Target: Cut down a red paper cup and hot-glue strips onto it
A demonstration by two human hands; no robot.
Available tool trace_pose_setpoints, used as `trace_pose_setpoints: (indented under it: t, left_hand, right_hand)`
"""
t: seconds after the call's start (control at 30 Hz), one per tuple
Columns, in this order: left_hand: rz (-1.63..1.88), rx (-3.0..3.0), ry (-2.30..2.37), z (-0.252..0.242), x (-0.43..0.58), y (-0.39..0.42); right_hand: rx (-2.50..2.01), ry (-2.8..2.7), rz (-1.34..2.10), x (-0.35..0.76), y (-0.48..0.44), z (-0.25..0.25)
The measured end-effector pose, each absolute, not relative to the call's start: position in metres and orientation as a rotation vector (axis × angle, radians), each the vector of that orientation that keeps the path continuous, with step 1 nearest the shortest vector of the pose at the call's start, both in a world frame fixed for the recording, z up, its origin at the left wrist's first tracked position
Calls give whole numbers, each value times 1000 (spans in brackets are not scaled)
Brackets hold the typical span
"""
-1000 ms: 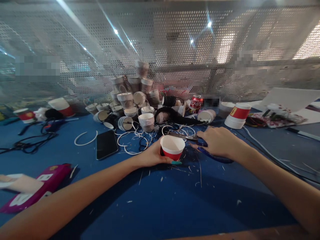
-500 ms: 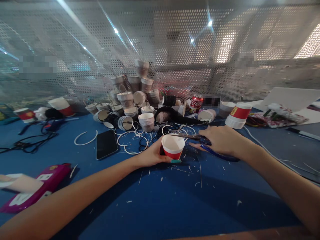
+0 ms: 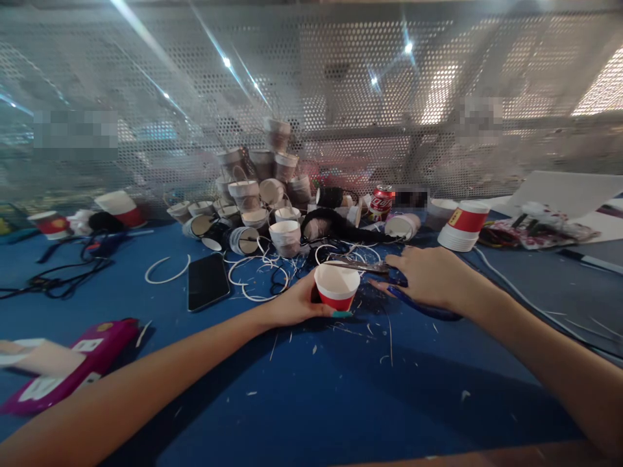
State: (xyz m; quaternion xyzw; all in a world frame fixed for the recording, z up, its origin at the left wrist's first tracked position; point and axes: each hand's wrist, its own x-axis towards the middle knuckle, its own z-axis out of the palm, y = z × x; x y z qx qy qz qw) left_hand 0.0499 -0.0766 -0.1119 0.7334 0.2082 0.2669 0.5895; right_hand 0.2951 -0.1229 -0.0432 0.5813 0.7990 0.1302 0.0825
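My left hand (image 3: pixel 300 299) is wrapped around a red and white paper cup (image 3: pixel 337 288), which stands upright with its mouth facing up. In my right hand (image 3: pixel 428 277) is a pair of scissors (image 3: pixel 360 265) with blue handles. The blades point left and reach over the far rim of the cup. Whether the blades touch the paper, I cannot tell. White paper scraps and thin strips lie on the blue table (image 3: pixel 302 402) around the cup.
Behind my hands stand several stacked cups (image 3: pixel 243 194) and a red soda can (image 3: pixel 381 202). A phone (image 3: pixel 208 281) lies to the left, near a purple packet (image 3: pixel 82 360). At the right are nested cups (image 3: pixel 464 225) and a white cord (image 3: pixel 506 277). Curled white strips (image 3: pixel 253 275) lie beyond the cup.
The scissors in my right hand have shifted slightly, their handles a little lower and more spread. The cup and my left hand stay in place.
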Motion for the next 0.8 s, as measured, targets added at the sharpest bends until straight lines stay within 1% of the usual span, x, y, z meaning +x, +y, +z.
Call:
trace_pose_setpoints:
  t: [0.37, 0.6, 0.8]
  left_hand:
    - [603, 1738, 501, -110, 50, -77]
    - [533, 1810, 487, -105, 48, -72]
    - [552, 1854, 448, -107, 46, -76]
  right_hand:
    - [1746, 2460, 387, 298, -121, -46]
    - [1732, 2468, 384, 299, -117, -48]
    - [1738, 2531, 305, 304, -115, -44]
